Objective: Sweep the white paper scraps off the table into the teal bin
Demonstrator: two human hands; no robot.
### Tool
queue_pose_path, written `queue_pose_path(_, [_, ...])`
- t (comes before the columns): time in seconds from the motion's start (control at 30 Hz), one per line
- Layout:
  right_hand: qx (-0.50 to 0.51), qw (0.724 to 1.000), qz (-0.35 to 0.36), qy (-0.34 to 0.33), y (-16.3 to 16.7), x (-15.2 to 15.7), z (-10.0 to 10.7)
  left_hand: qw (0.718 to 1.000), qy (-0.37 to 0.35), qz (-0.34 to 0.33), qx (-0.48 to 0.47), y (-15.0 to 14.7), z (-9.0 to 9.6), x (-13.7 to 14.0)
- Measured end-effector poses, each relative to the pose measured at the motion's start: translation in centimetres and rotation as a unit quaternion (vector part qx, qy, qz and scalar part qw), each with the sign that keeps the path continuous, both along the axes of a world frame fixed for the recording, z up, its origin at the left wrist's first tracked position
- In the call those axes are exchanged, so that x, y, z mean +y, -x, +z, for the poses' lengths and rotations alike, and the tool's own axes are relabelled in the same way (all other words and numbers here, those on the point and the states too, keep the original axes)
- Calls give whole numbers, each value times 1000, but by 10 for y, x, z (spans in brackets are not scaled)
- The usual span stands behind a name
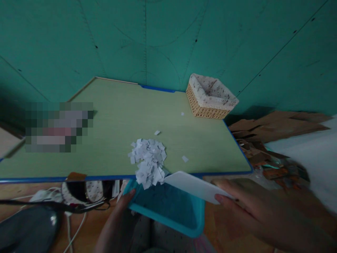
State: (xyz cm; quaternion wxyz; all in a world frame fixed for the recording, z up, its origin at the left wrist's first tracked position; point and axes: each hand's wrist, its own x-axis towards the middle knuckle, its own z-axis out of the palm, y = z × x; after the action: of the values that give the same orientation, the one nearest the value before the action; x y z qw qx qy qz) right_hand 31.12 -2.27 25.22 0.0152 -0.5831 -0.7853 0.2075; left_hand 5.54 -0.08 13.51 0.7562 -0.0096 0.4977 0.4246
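My left hand (126, 201) grips the left end of a blue plastic tray (168, 215), thumb over its rim. The tray sits just below the table's front edge, above my lap. In my right hand (237, 200) is a flat white board (195, 187), held between thumb and fingers. Its far end reaches over the tray and touches or nearly touches a heap of small white paper pieces (149, 158). That heap lies on the table at the front edge, and part of it hangs out over the tray. A few loose paper pieces (185, 159) lie apart on the tabletop.
A wicker basket (210, 105) with a patterned cloth lining stands at the table's back right. The pale green table (110, 140) has a blue edge. A blurred-out item (60, 126) lies at left. Cardboard (273, 123) lies at right; cables (76, 232) run below left.
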Motion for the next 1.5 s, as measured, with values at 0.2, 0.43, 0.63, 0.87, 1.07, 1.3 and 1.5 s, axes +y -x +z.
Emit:
queue_pose_path(0.2, [35,997,-74,-9,-21,14,3,1000,-1,7,-19,1,-1,2])
queue_pose_path(0.43, [249,927,-280,6,-75,70,-27,984,21,-51,167,25,-50,33])
queue_pose_path(0.63, [286,913,-280,76,-49,88,-48,985,-5,-34,172,25,-53,28])
queue_pose_path(0.87, [339,905,-225,123,-10,82,-48,989,23,-10,146,26,-53,27])
queue_pose_path(1.07, [357,895,-189,189,-6,82,-42,992,20,1,127,19,-53,26])
queue_pose_path(1.3, [349,902,-235,96,-26,108,-39,993,3,11,118,19,-45,22])
queue_pose_path(1.5, [312,912,-202,173,-17,108,-43,995,25,16,100,26,-46,25])
